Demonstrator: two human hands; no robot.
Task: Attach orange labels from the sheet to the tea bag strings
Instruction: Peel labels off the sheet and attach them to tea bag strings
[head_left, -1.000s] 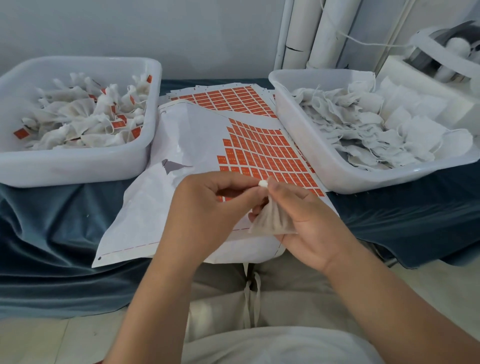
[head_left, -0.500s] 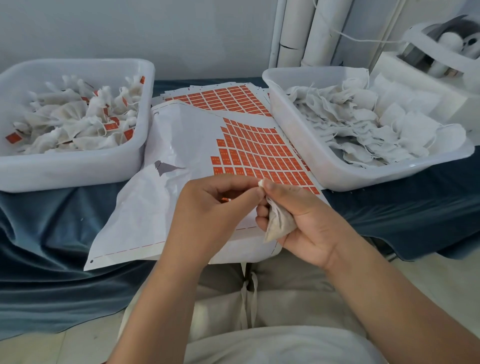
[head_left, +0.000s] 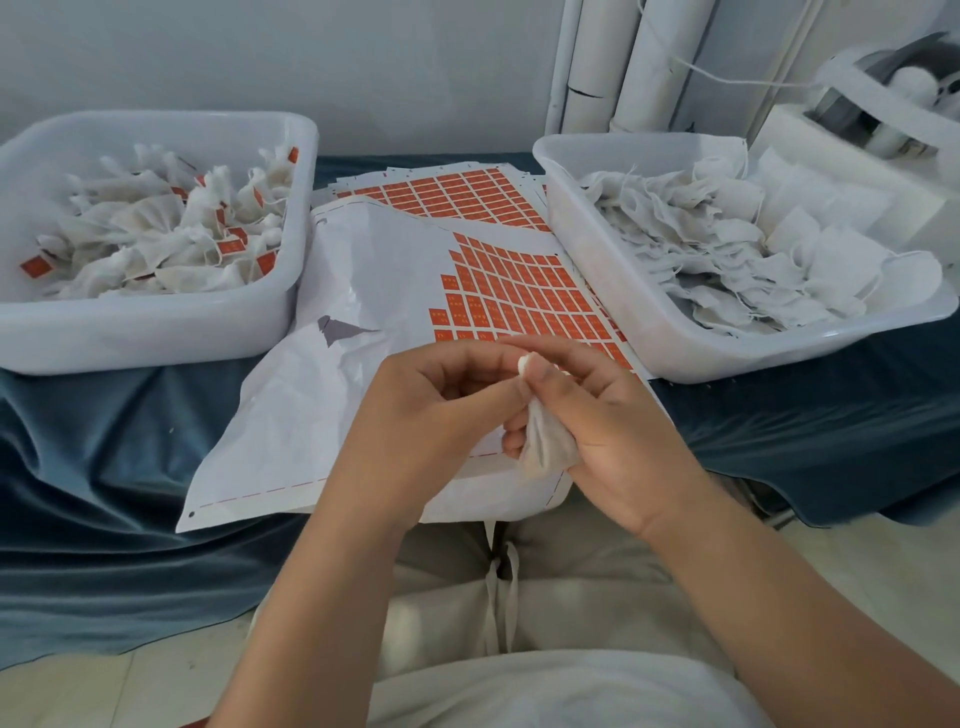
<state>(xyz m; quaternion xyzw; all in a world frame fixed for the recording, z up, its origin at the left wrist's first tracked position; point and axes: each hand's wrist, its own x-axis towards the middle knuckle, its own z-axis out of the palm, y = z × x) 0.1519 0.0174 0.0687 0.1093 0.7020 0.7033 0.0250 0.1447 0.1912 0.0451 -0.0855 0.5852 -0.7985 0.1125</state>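
Note:
A white label sheet (head_left: 363, 291) with rows of orange labels (head_left: 519, 296) lies between two tubs. Over its near edge my right hand (head_left: 613, 415) grips a pale tea bag (head_left: 545, 447), whose gathered white top (head_left: 524, 362) sticks out between thumb and forefinger. My left hand (head_left: 431, 410) meets it there, thumb and forefinger pinched at the bag's top. Whether a label or string sits between those fingers is hidden.
A white tub (head_left: 156, 322) on the left holds tea bags with orange labels. A white tub (head_left: 675, 332) on the right holds unlabelled bags. More label sheets (head_left: 452, 192) lie behind. A blue cloth (head_left: 104, 441) covers the table. White pipes (head_left: 613, 62) and a white machine (head_left: 883, 104) stand at the back right.
The tea bag has been drawn further into my right palm and hangs lower. Both hands stay together over the sheet's near edge.

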